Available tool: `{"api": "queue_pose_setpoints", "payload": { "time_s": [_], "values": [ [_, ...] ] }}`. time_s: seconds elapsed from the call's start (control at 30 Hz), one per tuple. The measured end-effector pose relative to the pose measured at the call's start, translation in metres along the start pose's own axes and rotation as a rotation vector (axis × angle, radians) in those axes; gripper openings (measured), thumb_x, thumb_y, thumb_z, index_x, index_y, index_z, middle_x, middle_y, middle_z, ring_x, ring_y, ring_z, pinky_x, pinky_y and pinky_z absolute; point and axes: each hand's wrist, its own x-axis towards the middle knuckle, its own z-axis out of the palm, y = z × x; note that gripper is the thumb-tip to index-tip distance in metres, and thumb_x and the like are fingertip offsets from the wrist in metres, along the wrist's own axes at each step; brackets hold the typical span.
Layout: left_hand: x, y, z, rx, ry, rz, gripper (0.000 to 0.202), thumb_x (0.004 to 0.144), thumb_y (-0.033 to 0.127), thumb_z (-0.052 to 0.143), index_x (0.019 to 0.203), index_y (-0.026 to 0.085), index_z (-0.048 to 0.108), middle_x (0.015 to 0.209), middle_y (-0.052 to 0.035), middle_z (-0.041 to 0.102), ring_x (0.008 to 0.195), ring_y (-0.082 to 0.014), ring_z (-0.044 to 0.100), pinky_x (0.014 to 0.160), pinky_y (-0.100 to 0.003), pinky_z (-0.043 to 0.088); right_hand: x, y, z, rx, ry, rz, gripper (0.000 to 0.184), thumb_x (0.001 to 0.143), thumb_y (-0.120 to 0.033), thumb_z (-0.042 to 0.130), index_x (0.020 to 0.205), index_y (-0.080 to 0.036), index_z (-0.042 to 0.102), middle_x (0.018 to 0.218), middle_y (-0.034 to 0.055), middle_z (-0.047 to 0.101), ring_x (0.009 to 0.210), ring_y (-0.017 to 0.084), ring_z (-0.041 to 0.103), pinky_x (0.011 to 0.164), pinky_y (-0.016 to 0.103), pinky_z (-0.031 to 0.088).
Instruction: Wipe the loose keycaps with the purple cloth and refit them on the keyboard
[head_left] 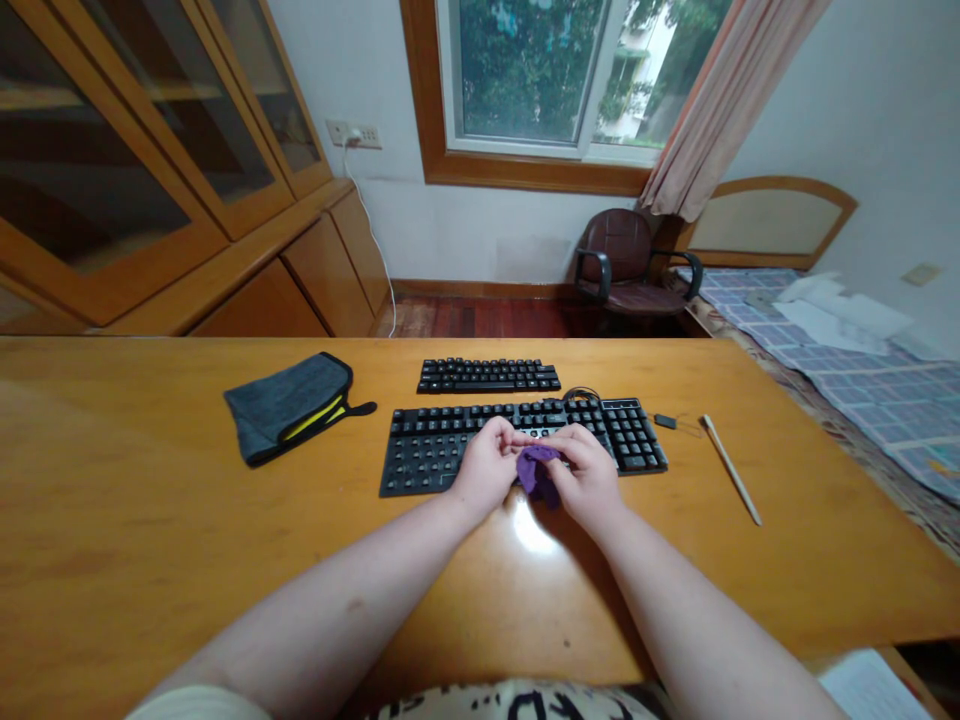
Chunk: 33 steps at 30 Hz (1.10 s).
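A large black keyboard [420,450] lies on the wooden desk [150,520] in front of me. Over its near edge, my left hand [486,465] and my right hand [589,475] meet, both with fingers curled around a small purple cloth [536,470] bunched between them. The cloth hangs a little below my fingers, above the desk. A smaller black keyboard [487,375] sits just behind the large one.
A grey pouch with a yellow stripe [289,405] lies left of the keyboards. A thin pale stick [731,468] and a small dark object with a cord [665,421] lie to the right. Behind the desk stand a brown armchair [626,260], wooden cabinets [150,180] and a bed [862,370].
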Motion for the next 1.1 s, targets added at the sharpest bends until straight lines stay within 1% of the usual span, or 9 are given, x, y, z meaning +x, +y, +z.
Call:
{"api": "queue_pose_setpoints", "payload": {
  "time_s": [0.13,0.23,0.4,0.5,0.57,0.67,0.87,0.97,1.1],
  "values": [
    [0.002,0.002,0.003,-0.121,0.041,-0.069,0.036,0.062,0.015,0.065,0.068,0.02,0.03,0.068,0.0034,0.06,0.063,-0.0103,0.058,0.061,-0.022,0.043,0.001,-0.001,-0.005,-0.042,0.054,0.003,0.019,0.078,-0.013,0.049,0.084,-0.022,0.065,0.078,0.0033,0.058,0.075,0.017,0.056,0.068,0.031,0.047],
    [0.004,0.005,0.002,-0.224,0.08,-0.131,0.038,0.059,0.019,0.069,0.067,0.019,0.032,0.072,0.0037,0.057,0.058,-0.0071,0.053,0.057,-0.02,0.041,0.004,-0.001,-0.014,-0.043,0.154,0.029,0.016,0.079,-0.015,0.049,0.082,-0.022,0.064,0.08,0.0038,0.06,0.078,0.018,0.057,0.071,0.034,0.047],
    [0.007,0.008,-0.004,-0.449,0.013,-0.224,0.033,0.062,0.019,0.068,0.074,0.02,0.036,0.062,0.0069,0.044,0.052,-0.0056,0.046,0.047,-0.016,0.034,0.009,0.001,-0.024,-0.057,0.241,0.049,0.016,0.073,-0.013,0.049,0.074,-0.022,0.062,0.086,0.0051,0.059,0.085,0.021,0.056,0.078,0.037,0.045],
    [0.007,0.008,-0.007,-0.512,-0.027,-0.255,0.032,0.064,0.017,0.067,0.077,0.02,0.038,0.064,0.0064,0.043,0.053,-0.0055,0.046,0.048,-0.016,0.034,0.009,0.004,-0.025,-0.039,0.198,0.068,0.024,0.07,-0.009,0.042,0.065,-0.022,0.061,0.084,0.0046,0.06,0.085,0.021,0.057,0.079,0.037,0.044],
    [0.007,0.007,-0.008,-0.527,-0.037,-0.267,0.031,0.064,0.017,0.067,0.078,0.02,0.039,0.065,0.006,0.043,0.054,-0.0057,0.046,0.048,-0.016,0.034,0.008,0.006,-0.025,-0.01,0.109,0.055,0.025,0.069,-0.009,0.041,0.063,-0.022,0.061,0.08,0.0038,0.06,0.08,0.02,0.057,0.075,0.036,0.045],
    [0.006,0.007,-0.008,-0.547,-0.064,-0.271,0.028,0.065,0.016,0.064,0.079,0.02,0.041,0.066,0.0051,0.044,0.055,-0.0064,0.047,0.05,-0.017,0.035,0.008,0.005,-0.025,0.009,-0.025,0.024,0.022,0.071,-0.012,0.043,0.075,-0.022,0.063,0.08,0.0039,0.061,0.078,0.02,0.057,0.071,0.034,0.046],
    [0.004,0.004,-0.005,-0.455,-0.13,-0.262,0.021,0.07,0.018,0.062,0.08,0.018,0.043,0.064,0.0041,0.047,0.054,-0.0059,0.046,0.051,-0.017,0.036,0.009,0.004,-0.02,-0.108,-0.068,-0.061,0.029,0.076,-0.025,0.058,0.105,-0.025,0.061,0.099,0.006,0.062,0.087,0.019,0.058,0.078,0.034,0.048],
    [0.002,0.002,-0.002,-0.402,-0.141,-0.239,0.024,0.068,0.019,0.066,0.08,0.017,0.045,0.068,0.0038,0.049,0.055,-0.0051,0.047,0.054,-0.017,0.037,0.008,0.005,-0.018,-0.101,-0.105,-0.109,0.025,0.079,-0.025,0.057,0.103,-0.026,0.062,0.096,0.005,0.063,0.088,0.018,0.059,0.078,0.033,0.049],
    [0.001,0.003,0.001,-0.292,-0.142,-0.216,0.026,0.067,0.023,0.067,0.083,0.017,0.047,0.071,0.0026,0.053,0.055,-0.0062,0.049,0.054,-0.019,0.038,0.009,0.006,-0.021,-0.117,-0.089,-0.074,0.017,0.079,-0.027,0.057,0.094,-0.026,0.065,0.091,0.0043,0.065,0.087,0.019,0.06,0.078,0.034,0.049]
  ]
}}
